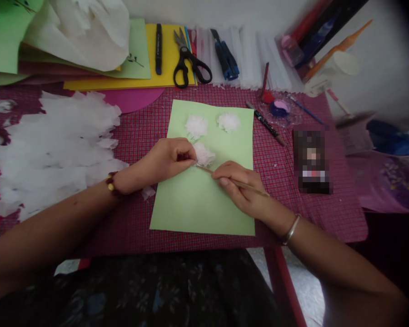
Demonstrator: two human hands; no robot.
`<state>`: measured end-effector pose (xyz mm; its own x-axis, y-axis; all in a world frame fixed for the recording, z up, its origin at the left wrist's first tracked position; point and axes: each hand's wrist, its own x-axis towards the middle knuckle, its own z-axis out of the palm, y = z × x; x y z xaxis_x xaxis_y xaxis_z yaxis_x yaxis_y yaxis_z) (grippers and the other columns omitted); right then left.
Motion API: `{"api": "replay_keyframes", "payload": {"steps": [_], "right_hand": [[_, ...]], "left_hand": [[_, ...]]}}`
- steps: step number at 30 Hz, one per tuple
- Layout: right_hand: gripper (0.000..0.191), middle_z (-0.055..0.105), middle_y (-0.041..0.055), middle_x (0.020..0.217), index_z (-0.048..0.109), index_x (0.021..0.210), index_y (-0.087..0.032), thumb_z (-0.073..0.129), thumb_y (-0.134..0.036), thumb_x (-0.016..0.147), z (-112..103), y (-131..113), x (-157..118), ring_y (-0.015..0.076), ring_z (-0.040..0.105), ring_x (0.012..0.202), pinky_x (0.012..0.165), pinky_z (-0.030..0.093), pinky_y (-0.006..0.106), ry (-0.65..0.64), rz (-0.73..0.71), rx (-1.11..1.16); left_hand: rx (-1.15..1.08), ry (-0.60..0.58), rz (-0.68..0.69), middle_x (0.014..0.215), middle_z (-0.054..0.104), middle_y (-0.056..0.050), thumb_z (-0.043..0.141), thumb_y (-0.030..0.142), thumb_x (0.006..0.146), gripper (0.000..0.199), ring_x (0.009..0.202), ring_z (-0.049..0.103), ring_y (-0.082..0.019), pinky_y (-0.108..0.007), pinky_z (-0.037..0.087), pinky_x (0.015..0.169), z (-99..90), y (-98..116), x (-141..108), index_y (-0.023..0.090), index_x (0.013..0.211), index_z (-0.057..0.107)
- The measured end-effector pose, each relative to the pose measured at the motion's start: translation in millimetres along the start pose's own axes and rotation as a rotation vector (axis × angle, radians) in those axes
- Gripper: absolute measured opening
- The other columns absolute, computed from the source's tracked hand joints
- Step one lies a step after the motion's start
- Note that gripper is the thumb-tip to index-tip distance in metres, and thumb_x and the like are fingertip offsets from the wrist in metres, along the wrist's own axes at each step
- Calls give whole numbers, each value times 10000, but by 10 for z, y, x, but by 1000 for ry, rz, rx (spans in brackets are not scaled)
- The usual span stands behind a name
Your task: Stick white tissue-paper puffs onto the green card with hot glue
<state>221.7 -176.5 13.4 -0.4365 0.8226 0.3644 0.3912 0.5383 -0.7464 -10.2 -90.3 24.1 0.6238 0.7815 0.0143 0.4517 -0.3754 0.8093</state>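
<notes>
A light green sheet of paper (204, 209) lies in front of me with three fluffy white paper tufts on it. Two of them, the left tuft (196, 126) and the right tuft (228, 121), are near its top edge. Beside the lower tuft (203, 154), my left hand (173, 156) is closed in a pinch; a bit of white shows at its fingertips, too small to name surely. My right hand (240, 186) grips a thin brown stick (247, 185), whose far end meets the left fingertips at that tuft's lower edge.
Many white tissue paper pieces (54, 154) are heaped at left. Along the back lie a black marker (158, 50), scissors (187, 59) and a blue cutter (225, 56). A pen (266, 123), a paint dish (281, 109) and a blurred-out phone (312, 161) are at right.
</notes>
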Motion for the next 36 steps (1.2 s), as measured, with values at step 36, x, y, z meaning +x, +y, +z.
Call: {"api": "replay_keyframes", "payload": {"steps": [36], "right_hand": [[258, 726, 28, 898, 666, 1036, -224, 585, -460, 971, -208, 289, 241, 146, 693, 806, 800, 581, 336, 284, 426, 419]], "left_hand": [[-64, 2, -60, 840, 711, -46, 585, 301, 886, 159, 773, 651, -151, -269, 510, 678, -159, -86, -106, 186, 833, 681]]}}
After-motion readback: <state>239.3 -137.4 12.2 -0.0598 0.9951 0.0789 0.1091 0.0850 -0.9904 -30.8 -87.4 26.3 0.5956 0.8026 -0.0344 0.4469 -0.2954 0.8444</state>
